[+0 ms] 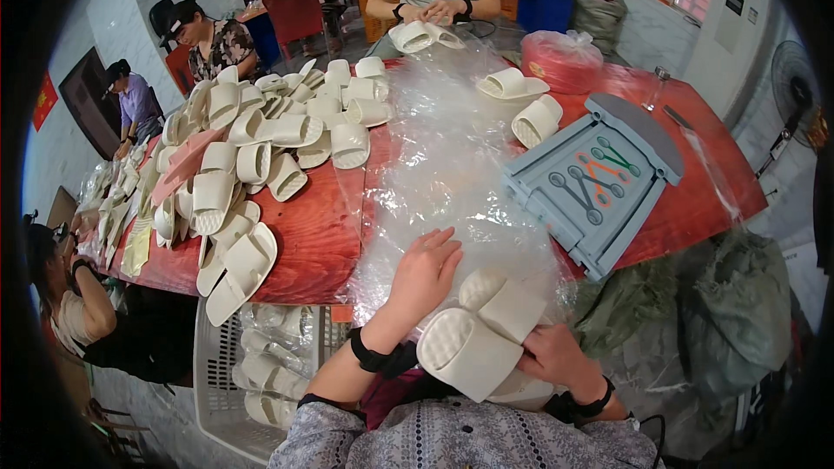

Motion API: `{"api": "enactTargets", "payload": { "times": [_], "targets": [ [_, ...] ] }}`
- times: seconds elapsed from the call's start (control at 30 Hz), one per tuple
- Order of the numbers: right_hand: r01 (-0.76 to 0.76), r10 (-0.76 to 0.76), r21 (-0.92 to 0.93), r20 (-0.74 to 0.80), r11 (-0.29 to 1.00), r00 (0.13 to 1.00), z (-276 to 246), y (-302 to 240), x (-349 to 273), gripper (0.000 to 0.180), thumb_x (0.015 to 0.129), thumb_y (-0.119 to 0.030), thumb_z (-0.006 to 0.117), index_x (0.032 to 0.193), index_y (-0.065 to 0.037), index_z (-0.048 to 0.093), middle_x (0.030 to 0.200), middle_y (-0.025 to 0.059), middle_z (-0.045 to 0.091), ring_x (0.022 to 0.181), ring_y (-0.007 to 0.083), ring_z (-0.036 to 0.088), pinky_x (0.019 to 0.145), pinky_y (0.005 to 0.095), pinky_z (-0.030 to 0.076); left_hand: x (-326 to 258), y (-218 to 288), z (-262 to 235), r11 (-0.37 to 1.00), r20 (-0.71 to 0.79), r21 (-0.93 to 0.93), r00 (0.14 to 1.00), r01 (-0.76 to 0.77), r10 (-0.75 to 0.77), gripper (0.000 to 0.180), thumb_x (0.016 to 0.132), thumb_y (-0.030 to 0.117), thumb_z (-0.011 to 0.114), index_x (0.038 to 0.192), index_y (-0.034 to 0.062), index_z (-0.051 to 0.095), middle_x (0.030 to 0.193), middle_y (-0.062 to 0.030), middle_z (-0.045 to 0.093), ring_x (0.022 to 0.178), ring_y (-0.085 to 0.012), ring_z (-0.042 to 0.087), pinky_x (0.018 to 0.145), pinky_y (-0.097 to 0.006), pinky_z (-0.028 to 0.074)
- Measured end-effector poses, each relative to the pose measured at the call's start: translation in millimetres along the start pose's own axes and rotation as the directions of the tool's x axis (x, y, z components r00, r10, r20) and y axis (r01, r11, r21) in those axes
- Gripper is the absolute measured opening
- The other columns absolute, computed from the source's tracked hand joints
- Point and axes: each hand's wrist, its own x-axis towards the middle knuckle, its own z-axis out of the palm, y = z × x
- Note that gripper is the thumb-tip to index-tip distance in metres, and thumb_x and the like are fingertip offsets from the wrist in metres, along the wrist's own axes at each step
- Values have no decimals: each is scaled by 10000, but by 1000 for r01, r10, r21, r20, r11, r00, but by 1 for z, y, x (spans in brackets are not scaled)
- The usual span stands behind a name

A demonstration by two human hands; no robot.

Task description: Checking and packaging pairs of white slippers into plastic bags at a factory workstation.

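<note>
A pair of cream slide slippers is in my right hand, whose fingers close on the straps and near edge. The two slippers overlap, with their dimpled footbeds partly showing. My left hand lies with fingers stretched out over a long spread of transparent plastic bags, just left of the slippers, and holds nothing. Across the table, another person's hands are above a second pair of cream slippers.
A heap of cream slippers covers the table's left side, with one pink slipper among them. To the right are a grey-blue plastic folding stool, loose slippers and a red bundle. A white basket holds bagged slippers below.
</note>
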Motion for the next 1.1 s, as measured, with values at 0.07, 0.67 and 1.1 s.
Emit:
{"api": "enactTargets", "payload": {
  "times": [0.07, 0.67, 1.1],
  "targets": [
    [0, 0, -14, 10, 1000, 1000, 2, 3, -1, 391, 797, -258, 715, 1128, -59, 655, 886, 158, 681, 800, 362, 662, 687, 427, 538, -3, 6, -1, 998, 58, -61, 998, 19, -15, 232, 924, 148, 616, 1085, 11, 711, 1250, -182, 653, 1144, -398, 596, 975, -440, 486],
    [-213, 124, -293, -293, 932, 948, 32, 26, 88, 197, 815, -211, 672, 928, -50, 663, 875, 144, 680, 842, 335, 671, 685, 436, 534, -14, 58, 11, 936, 83, 19, 933, -352, 349, 389, 909, 81, 622, 1280, -32, 594, 1389, -202, 545, 1367, -385, 441, 1129, -497, 357],
    [-405, 319, -197, -359, 893, 877, 48, 45, 204, 371, 989, -300, 513, 860, 28, 627, 805, 249, 670, 777, 435, 661, 717, 526, 512, -15, 64, 0, 916, 185, -136, 898, -378, 398, 444, 900, 52, 614, 1330, -35, 553, 1398, -207, 530, 1360, -390, 438, 1127, -455, 373]
  ]
}}
